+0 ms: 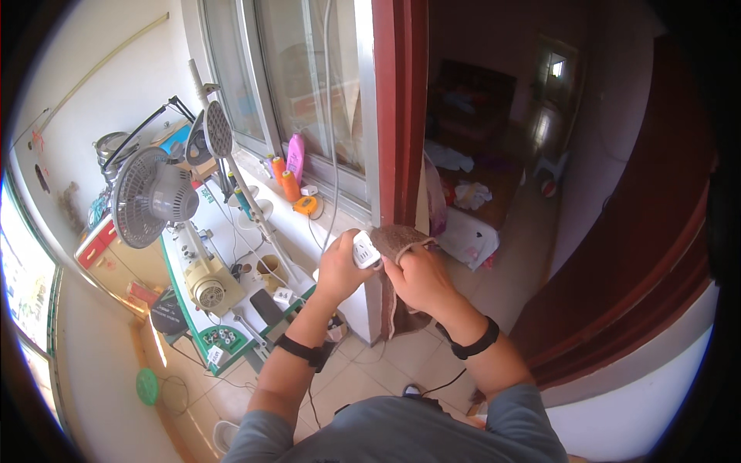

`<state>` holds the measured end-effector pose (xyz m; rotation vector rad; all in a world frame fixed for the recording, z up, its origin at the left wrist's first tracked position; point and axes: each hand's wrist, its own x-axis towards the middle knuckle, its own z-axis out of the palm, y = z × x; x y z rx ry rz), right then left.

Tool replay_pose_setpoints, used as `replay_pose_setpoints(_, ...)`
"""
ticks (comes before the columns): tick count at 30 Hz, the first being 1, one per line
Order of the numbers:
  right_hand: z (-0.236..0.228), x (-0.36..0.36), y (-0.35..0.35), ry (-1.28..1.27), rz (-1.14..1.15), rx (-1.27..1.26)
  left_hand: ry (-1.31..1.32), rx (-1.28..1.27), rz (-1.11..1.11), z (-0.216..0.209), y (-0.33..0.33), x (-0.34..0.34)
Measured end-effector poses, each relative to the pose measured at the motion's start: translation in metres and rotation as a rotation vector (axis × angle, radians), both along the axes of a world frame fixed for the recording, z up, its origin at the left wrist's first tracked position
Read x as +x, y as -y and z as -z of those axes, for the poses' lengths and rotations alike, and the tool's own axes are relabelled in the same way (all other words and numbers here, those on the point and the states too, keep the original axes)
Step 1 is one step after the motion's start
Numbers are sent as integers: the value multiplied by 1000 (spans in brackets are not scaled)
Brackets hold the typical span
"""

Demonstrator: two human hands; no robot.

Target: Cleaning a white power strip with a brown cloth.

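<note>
In front of me, near the corner of the wall by the red door frame, my left hand point(340, 270) is closed around a white power socket point(366, 249) with its slotted face upward. Close beside it, my right hand point(422, 279) grips a brown cloth point(399, 238). Part of the cloth bunches over the fingers, and the rest hangs below the hand. The cloth is against or very near the right side of the socket; I cannot tell whether they touch.
At left stands a sewing table point(174, 266) with a beige motor point(214, 289) and a grey fan point(147, 197). The window sill holds orange thread spools point(290, 186), a pink bottle point(295, 157) and a yellow tape measure point(306, 205). A dark doorway opens at right. Cables trail across the floor.
</note>
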<state>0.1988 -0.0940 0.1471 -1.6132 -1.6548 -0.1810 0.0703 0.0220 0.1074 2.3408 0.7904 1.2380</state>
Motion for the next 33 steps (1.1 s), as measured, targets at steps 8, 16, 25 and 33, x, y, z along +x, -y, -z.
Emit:
replay_pose_setpoints(8,-11,-2,-1,-26,18,-57,-21,223,24,-8,9,-1)
replay_pose_setpoints(16,7,1,4,-114,-153,97,-3,5,18,-11,8,-5)
replay_pose_setpoints(25,-8,-12,5,-90,-114,90,126,-96,28,-4,10,-2)
replay_pose_setpoints(33,8,-18,27,-129,-195,317,201,-163,95,11,4,-12)
